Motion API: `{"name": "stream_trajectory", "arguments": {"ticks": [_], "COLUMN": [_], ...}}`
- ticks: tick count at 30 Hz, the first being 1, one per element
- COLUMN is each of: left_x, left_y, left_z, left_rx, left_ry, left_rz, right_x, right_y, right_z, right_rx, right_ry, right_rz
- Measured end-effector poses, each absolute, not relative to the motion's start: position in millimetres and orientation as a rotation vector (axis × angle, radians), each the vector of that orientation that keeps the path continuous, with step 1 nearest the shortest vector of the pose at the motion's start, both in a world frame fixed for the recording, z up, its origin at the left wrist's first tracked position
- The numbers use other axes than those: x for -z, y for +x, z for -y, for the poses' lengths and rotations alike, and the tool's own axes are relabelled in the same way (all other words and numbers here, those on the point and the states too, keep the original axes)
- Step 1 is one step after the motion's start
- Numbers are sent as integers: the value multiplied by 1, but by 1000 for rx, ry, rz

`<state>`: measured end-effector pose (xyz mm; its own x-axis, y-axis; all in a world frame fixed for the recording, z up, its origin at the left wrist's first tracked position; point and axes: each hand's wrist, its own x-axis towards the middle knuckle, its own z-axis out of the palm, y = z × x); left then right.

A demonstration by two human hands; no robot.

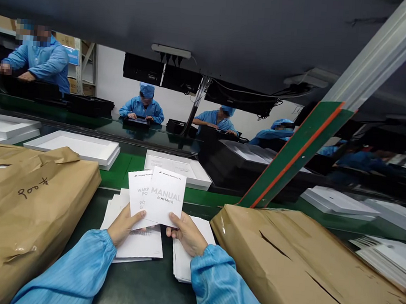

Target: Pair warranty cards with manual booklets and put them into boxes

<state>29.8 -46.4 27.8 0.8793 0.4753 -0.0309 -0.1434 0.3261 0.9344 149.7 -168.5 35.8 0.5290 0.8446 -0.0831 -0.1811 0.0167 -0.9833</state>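
Over the dark bench, right in the middle of my view, two white booklets are up off the surface. The front one is the manual (166, 196), its cover reading MANUAL, and it overlaps the warranty card (138, 194) just behind it on the left. My right hand (186, 234) pinches the manual's bottom edge, thumb on the face and fingers curled behind. My left hand (124, 224) grips the lower corner of the warranty card the same way, thumb pressed flat on the front. Both hands are closed on paper, both sleeves are light blue.

Directly beneath the hands I see two stacks lying flat on the bench: the left stack (139, 245) of white sheets fanned out a little, and the right stack (183, 263) squared up, partly hidden by my right wrist. The two stacks sit just beside each other.

Flanking all this, a brown paper parcel (26, 203) fills the left side, with handwriting in black marker on it, and a second brown parcel (302, 267) fills the right, its wrapping torn in dark slits.

Beyond the booklets runs a green belt (124, 167) carrying a white tray (80, 147) on the left and another white box (177, 166) near the middle. A green and orange beam (297, 152) slants up on the right. Across the line, workers (142, 107) in blue coats and caps bend over dark trays.
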Motion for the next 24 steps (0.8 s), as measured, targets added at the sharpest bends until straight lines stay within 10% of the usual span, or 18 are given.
{"name": "stream_trajectory", "arguments": {"ticks": [24], "left_x": [-23], "left_y": [29], "left_z": [31], "left_rx": [-681], "left_ry": [1545], "left_rz": [-444], "right_x": [-19], "right_y": [137], "right_z": [162], "right_rx": [-647], "right_ry": [-1558], "right_rz": [930]}}
